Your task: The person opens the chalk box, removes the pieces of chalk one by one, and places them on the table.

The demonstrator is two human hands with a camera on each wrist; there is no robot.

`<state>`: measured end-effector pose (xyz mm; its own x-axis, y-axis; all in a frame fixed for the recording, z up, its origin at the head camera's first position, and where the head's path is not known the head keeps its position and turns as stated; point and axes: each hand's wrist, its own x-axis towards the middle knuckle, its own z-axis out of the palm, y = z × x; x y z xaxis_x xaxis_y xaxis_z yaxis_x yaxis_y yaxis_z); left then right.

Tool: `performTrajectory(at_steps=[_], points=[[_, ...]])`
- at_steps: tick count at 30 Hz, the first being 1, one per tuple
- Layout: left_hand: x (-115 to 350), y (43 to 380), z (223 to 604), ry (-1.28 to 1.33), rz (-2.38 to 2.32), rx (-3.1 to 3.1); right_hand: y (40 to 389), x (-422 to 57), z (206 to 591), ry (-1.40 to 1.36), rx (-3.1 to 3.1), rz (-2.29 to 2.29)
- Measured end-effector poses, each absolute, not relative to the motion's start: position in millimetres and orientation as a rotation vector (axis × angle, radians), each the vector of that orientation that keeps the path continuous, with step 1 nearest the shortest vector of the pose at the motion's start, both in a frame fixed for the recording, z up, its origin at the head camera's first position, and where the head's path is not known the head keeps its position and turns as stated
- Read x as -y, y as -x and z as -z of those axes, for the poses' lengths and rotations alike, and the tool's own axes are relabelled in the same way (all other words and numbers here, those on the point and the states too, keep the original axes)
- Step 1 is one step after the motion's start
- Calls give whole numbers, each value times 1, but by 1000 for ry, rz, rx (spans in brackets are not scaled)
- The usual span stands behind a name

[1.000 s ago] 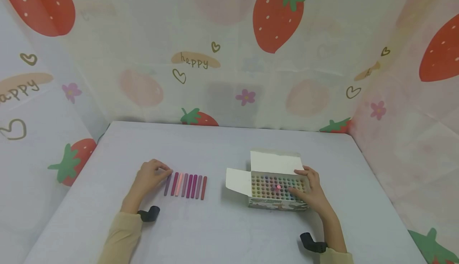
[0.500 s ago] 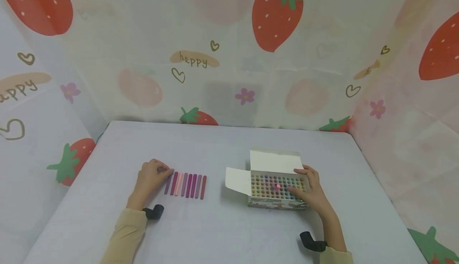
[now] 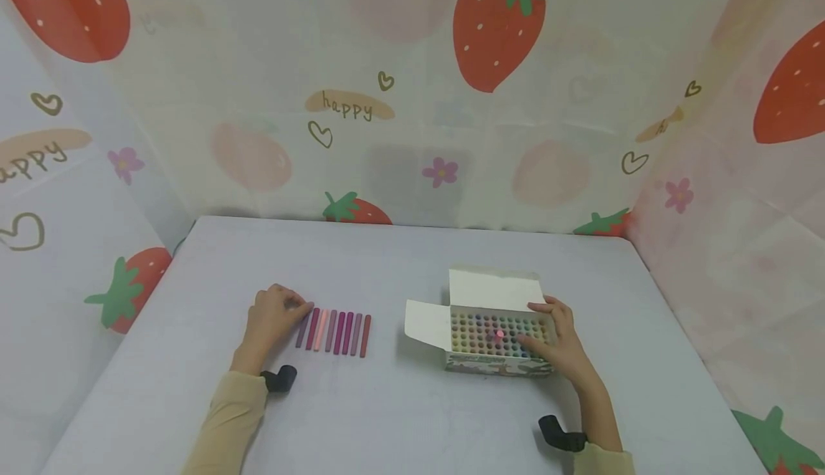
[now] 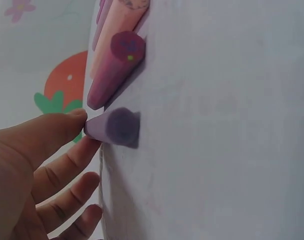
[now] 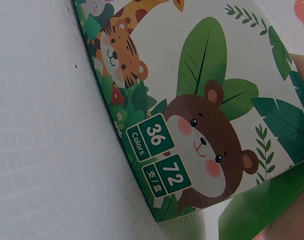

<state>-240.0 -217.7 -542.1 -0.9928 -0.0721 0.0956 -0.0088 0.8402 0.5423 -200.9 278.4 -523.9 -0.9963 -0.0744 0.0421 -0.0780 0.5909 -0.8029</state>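
My left hand (image 3: 269,321) pinches the far end of a purple crayon (image 4: 124,127) between thumb and index finger; the crayon lies on the white table. It is the leftmost of a row of several crayons in pink, plum and brownish red, with a plum crayon (image 4: 116,70) beside it. On the right, my right hand (image 3: 563,335) holds the right end of an open cardboard box (image 3: 496,366), thumb over the front part and fingers at the back edge. Crayon ends fill the box in rows, and one pink crayon (image 3: 499,336) stands higher among them.
The box's white lid (image 3: 496,289) stands up behind it, and a side flap (image 3: 428,324) sticks out to its left. Jungle animals are printed on the box's front. Strawberry-patterned cloth (image 3: 399,45) surrounds the table (image 3: 399,418) behind and at the sides.
My left wrist and forearm have shifted slightly to the right, while the fingertips stay on the purple crayon. The right hand and the box look unchanged.
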Motion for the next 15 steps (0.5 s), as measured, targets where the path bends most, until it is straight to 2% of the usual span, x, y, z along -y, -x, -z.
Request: performTrajectory(at_steps=[15], points=[[212, 236, 529, -53, 935, 2825, 202, -279, 523, -163, 2790, -1410]])
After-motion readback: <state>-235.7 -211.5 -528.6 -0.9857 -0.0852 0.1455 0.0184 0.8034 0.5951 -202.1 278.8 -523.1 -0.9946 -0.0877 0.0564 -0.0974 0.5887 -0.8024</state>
